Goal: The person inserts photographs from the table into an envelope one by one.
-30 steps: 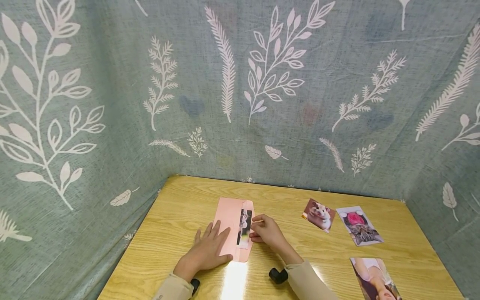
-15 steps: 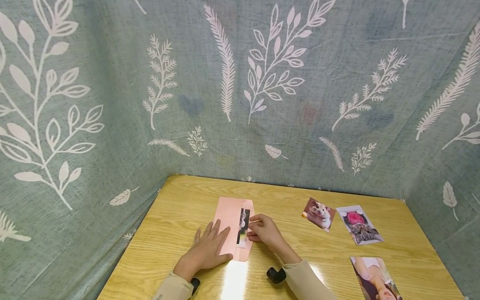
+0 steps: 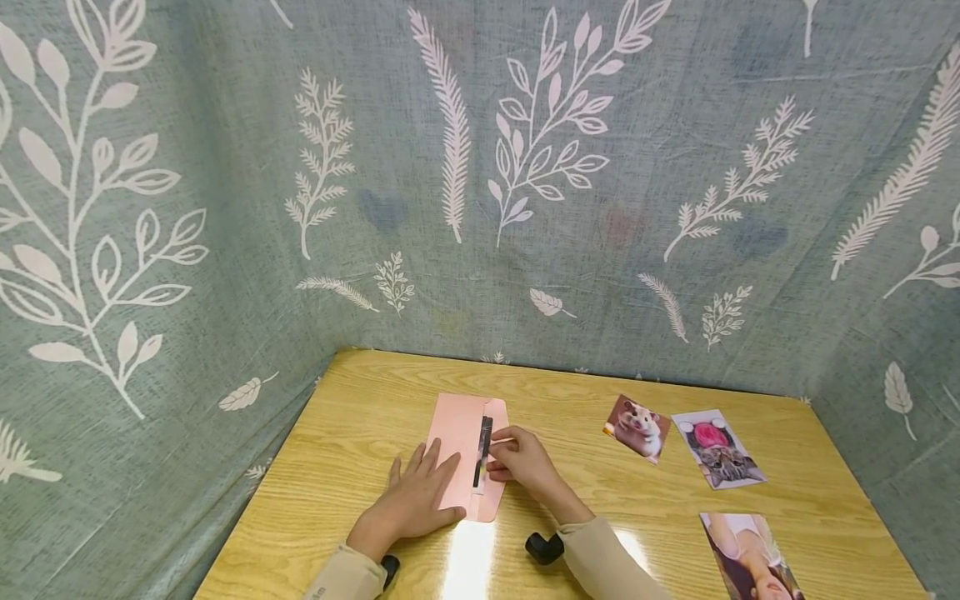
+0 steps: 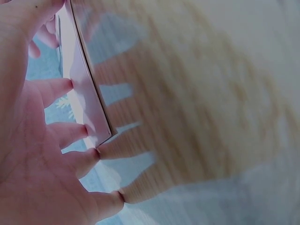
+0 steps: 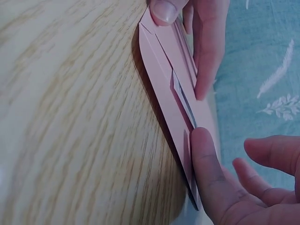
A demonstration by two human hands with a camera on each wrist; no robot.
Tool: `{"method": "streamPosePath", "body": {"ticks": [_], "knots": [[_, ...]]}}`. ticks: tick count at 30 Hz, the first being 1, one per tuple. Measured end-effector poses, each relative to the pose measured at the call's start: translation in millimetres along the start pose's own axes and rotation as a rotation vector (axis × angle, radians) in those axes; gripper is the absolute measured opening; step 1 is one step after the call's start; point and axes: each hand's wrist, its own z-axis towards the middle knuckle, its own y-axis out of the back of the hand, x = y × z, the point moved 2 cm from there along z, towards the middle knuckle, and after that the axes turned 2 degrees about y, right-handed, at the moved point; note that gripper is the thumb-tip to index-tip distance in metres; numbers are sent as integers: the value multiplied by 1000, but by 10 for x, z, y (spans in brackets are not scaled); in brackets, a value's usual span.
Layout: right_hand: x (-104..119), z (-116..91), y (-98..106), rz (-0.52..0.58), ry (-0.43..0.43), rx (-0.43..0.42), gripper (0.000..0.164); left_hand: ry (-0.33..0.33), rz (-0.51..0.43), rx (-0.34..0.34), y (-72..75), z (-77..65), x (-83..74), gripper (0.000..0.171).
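Observation:
A pink envelope lies on the wooden table, its flap side facing right. A dark-toned photo is partly inside it; only a narrow strip shows. My left hand rests on the envelope with fingers spread. In the left wrist view those fingers reach along the envelope's edge. At the photo's right edge, my right hand touches with its fingertips over the flap. The right wrist view shows one finger against the photo's exposed edge, while other fingers stand apart from it.
To the right lie a hamster photo, a cat photo and a photo of a person, cut by the frame's bottom. A patterned grey-green curtain surrounds the table's back and sides.
My right hand has moved left, and the photo has slid deeper into the envelope, so a thinner strip shows. The left hand stays in place on the envelope.

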Motion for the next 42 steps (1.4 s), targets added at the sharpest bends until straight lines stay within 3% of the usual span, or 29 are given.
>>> {"method": "streamPosePath", "body": {"ticks": [27, 42], "knots": [[40, 27, -126, -18, 6, -33, 28, -16, 15, 7, -8, -3, -7, 88], [95, -69, 54, -79, 40, 48, 30, -1, 2, -13, -11, 8, 5, 88]]}}
